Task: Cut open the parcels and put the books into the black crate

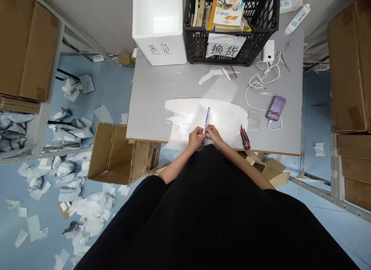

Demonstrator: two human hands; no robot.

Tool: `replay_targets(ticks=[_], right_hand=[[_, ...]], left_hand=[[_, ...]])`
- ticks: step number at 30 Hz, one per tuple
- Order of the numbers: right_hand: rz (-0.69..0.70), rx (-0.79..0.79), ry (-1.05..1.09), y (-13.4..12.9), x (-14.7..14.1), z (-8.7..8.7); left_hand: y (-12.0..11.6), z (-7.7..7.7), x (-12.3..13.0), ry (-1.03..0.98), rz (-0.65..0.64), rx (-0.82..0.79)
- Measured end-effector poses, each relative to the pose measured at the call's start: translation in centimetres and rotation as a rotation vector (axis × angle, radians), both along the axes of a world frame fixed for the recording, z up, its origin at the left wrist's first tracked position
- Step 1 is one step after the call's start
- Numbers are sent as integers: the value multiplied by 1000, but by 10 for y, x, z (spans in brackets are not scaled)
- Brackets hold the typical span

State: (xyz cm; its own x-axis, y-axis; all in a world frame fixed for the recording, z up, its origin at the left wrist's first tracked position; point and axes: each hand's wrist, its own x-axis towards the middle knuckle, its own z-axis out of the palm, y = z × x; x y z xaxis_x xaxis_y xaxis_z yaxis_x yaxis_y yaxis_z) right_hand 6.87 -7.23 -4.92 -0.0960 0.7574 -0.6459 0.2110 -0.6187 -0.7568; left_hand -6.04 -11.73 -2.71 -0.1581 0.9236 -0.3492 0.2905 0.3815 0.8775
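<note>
A slim pen (207,116), blue along its upper part and white lower down, points away from me over the near edge of the table. My left hand (196,138) pinches its white lower end from the left. Against the same end, the fingers of my right hand (214,134) are closed from the right. Fingertips hide the tip of the pen. Beneath both hands lies a wide white sheet (185,119), wrinkled and shiny. To the right of my right hand is a red and black utility knife (245,137).
A white bin (169,51) and a black crate (197,45) with books stand at the table's back. A phone (276,107) with white cable lies right. An open cardboard box (108,154) stands left, amid scattered wrappers (66,169). Shelves with boxes flank both sides.
</note>
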Motion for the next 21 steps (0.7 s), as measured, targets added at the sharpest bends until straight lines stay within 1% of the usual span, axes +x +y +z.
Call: replay_targets(ticks=[2, 4, 5, 7, 9, 11, 13, 14, 16, 17, 21], right_hand=[[-53, 75, 17, 4, -3, 9], [-82, 138, 25, 7, 0, 15], [-95, 129, 56, 8, 4, 16], [-110, 39, 157, 8, 12, 17], [-134, -70, 238, 7, 21, 15], [-165, -137, 255, 4, 29, 9], [-181, -170, 238, 2, 36, 0], [-177, -176, 217, 0, 39, -5], [-129, -165, 114, -2, 45, -17], [-80, -147, 16, -3, 48, -23], [158, 17, -471, -8, 60, -40]], left_hand=[[-3, 9, 7, 8, -89, 49], [-4, 10, 10, 44, -149, 64], [-3, 7, 9, 92, -147, 66], [-1, -3, 4, 228, -60, 25], [2, -17, -5, 292, 64, -122], [5, -30, -14, 183, 139, -341], [6, -41, -20, 18, 132, -495], [6, -45, -22, -34, 114, -529], [6, -52, -22, -44, 76, -537], [6, -56, -21, -16, 66, -531], [7, -67, -17, 132, 62, -508]])
